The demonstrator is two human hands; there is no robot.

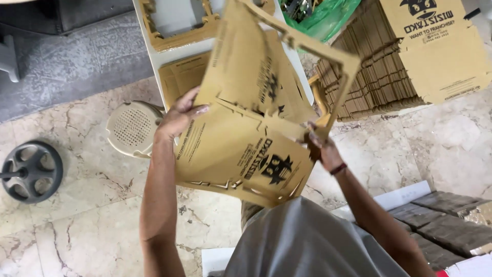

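Left hand: the left hand [179, 117] is closed on the left edge of the cardboard sheet [241, 154], thumb on top of the printed side.
Right hand: the right hand [322, 149] grips the right edge of the same sheet, near a fold; a dark band sits on the wrist.
Cardboard sheet: a flat brown die-cut box blank with black print, held in the air between both hands, tilted, above the floor and in front of the desk.
Frame scrap: a thin cardboard frame [328, 56] hangs from the upper part of the sheet, partly torn off.
Desk: the white desk [159, 61] carries more brown cut pieces.
Stack: a tall stack of flat blanks [379, 77] lies at the right, beside a green plastic bag [323, 18].
Floor: a marble floor [77, 225] with a beige round stool [133, 128] and a dark wheel-shaped base [32, 172].
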